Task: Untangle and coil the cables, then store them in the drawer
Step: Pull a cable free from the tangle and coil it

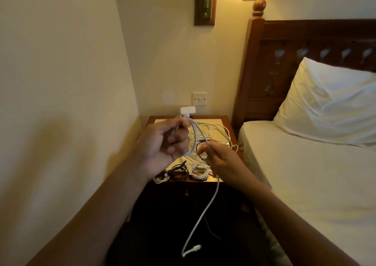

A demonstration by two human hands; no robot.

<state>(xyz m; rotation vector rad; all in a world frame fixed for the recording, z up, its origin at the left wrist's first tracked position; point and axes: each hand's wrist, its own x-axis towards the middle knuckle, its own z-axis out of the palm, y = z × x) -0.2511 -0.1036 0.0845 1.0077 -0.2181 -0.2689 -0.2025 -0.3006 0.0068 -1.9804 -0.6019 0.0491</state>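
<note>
My left hand (162, 143) grips loops of a white cable (194, 137) above the bedside table (227, 121). A white adapter block (187, 110) shows just above that hand; whether it hangs on the held cable I cannot tell. My right hand (219, 162) pinches the same cable lower down. Its free end (192, 249) hangs below the table front, with a white plug at the tip. On the tabletop lie a loose tangle of white cables (215, 129), a coiled black cable (179, 171) and a coiled white cable (198, 172). The drawer knob (186, 193) shows in the dark table front.
A bed with a white pillow (325, 106) and sheet stands right of the table, behind it a carved wooden headboard (284, 62). A wall switch (199, 98) sits above the table. The wall (61, 82) closes the left side. A brass lamp (205, 1) hangs above.
</note>
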